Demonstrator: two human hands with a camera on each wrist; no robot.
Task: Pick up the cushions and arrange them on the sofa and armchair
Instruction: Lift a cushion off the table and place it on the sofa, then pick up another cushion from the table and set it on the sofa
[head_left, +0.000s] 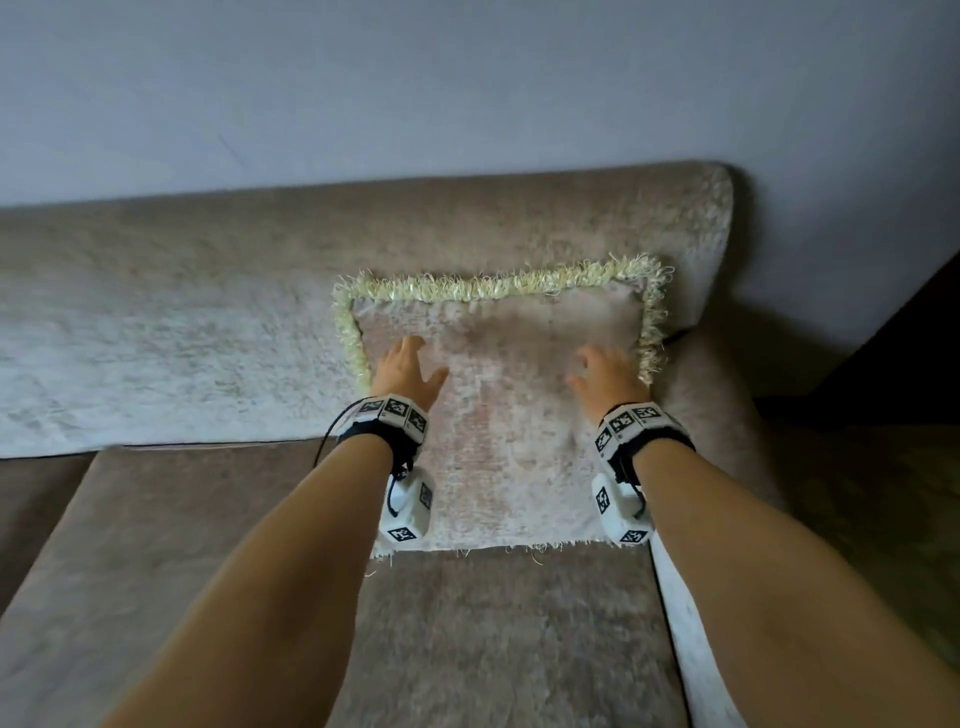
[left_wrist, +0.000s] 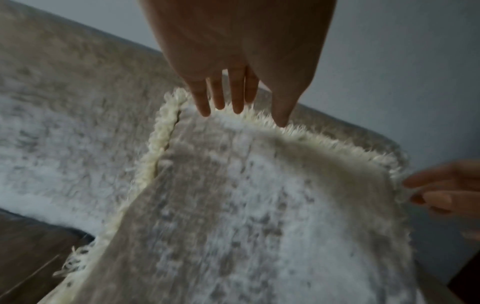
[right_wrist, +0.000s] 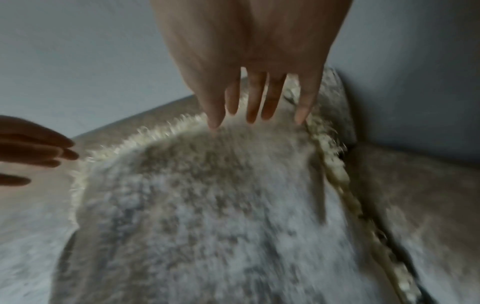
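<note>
Neither grip holds anything: the left hand (head_left: 402, 371) and right hand (head_left: 605, 376) spread open, fingers straight, at the face of the fringed cushion (head_left: 498, 415), which leans on the sofa (head_left: 156, 322) backrest by its right arm. Placing looks nearly finished; next comes fetching another cushion. Contact is blurred, and the armchair is out of view.

Dim, flat light with a bluish cast. Deep shadow fills the right edge of the head view. Both wrist views are grainy and smeared with motion blur, worst toward the bottom; straight edges bow near the corners.
</note>
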